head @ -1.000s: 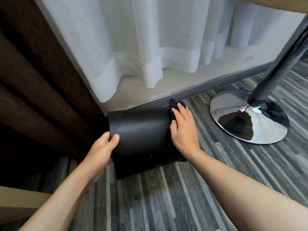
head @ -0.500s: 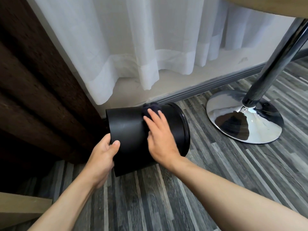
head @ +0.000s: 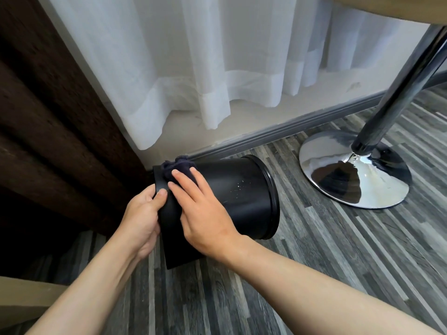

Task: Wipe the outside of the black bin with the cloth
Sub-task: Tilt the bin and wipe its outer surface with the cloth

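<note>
The black bin lies on its side on the grey plank floor, its rimmed mouth pointing right and its base to the left. My left hand grips the base edge, thumb on top. My right hand lies flat on the bin's upper side near the base, pressing a dark navy cloth against it. Most of the cloth is hidden under my fingers; a bunched part shows beyond my fingertips. Small white specks mark the bin wall near the rim.
A chrome table base with a slanted dark pole stands to the right of the bin. White sheer curtains hang behind, over a grey skirting board. A dark brown curtain fills the left.
My right hand has slid the cloth leftwards along the bin, from the rim end to the base end. The left hand has kept its grip on the base.
</note>
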